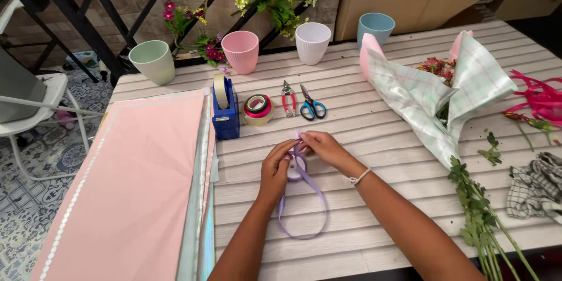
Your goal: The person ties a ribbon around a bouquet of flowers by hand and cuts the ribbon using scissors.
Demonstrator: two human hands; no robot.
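My left hand (275, 167) and my right hand (322, 146) meet over the middle of the slatted table (386, 140), both pinching a lilac ribbon (304, 205). The ribbon runs from my fingertips down into a long loop lying on the table toward me. A small roll of the same lilac ribbon (297, 170) sits between my hands, partly hidden by my left fingers. A white bracelet is on my right wrist.
A stack of pink wrapping sheets (134, 187) lies at left. A blue tape dispenser (225, 111), ribbon rolls (257, 108), red pliers (288, 99) and blue scissors (312, 107) lie behind my hands. A wrapped bouquet (433, 99) with long stems lies at right. Several pots (240, 51) line the far edge.
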